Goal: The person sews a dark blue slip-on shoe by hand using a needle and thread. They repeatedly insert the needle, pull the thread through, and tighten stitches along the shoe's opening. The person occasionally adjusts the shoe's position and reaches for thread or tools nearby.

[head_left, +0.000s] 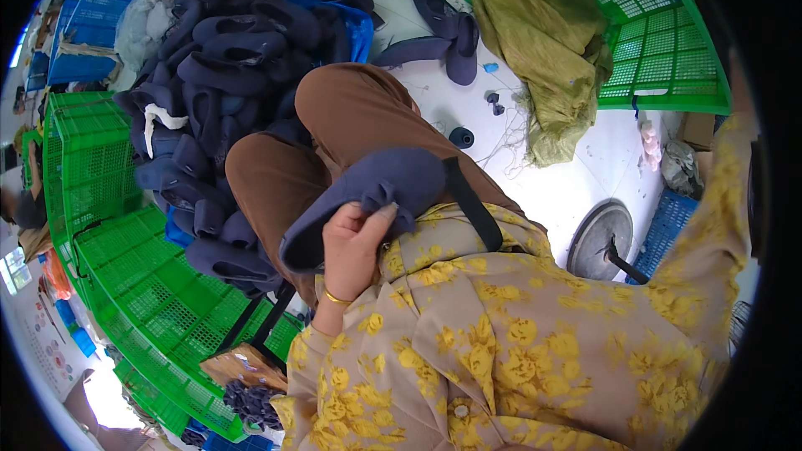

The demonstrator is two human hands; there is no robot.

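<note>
Across my lap lies a navy fabric slip-on shoe [409, 169], tilted, with its opening toward the lower left. My left hand [349, 246] pinches a small navy bow [380, 200] between thumb and fingers against the shoe's upper. Whether the bow is fixed to the shoe I cannot tell. A black strap [474, 207] runs from behind the shoe's end down to my waist. My right arm [710, 209] reaches out to the right rim of the picture, where the hand is lost from sight.
A big heap of navy shoes [234, 54] is beyond my knees at left, beside green crates [167, 301]. Loose shoes [459, 46], a dark thread spool [461, 137] and an olive sack [543, 50] lie on the floor. A round metal base [600, 238] stands at right. Small bows [251, 403] cluster lower left.
</note>
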